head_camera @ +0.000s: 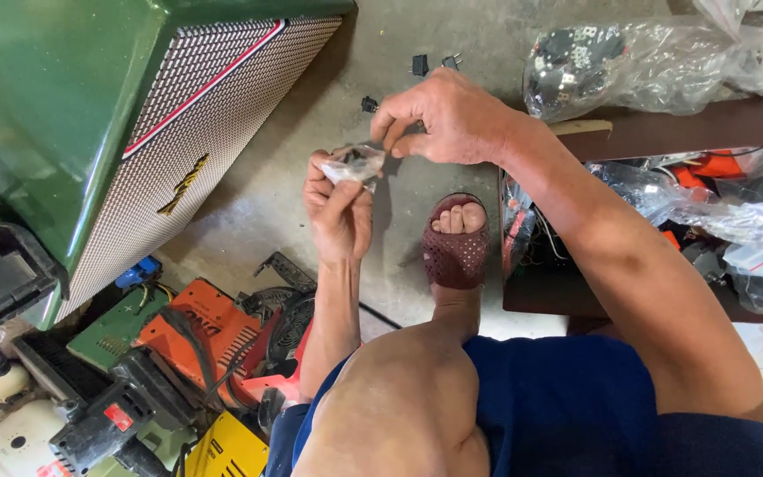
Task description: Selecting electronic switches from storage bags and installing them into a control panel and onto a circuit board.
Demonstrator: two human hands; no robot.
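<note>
Left hand [339, 208] pinches a small clear plastic bag [354, 162] with dark small parts inside, held over the concrete floor [328, 115] at frame centre. Right hand [446, 115], fingertips at the bag's mouth at 2 o'clock, grasping it or a part, cannot tell which. Loose black parts [419, 64] on floor at 12. Bigger clear bag [611, 66] of electronic boards at 1 o'clock. Box [532, 296] of wiring at 3.

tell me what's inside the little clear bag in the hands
The small clear bag, held by the left hand with the right hand at its mouth, holds small dark parts; crinkled plastic blurs their kind and count.
</note>
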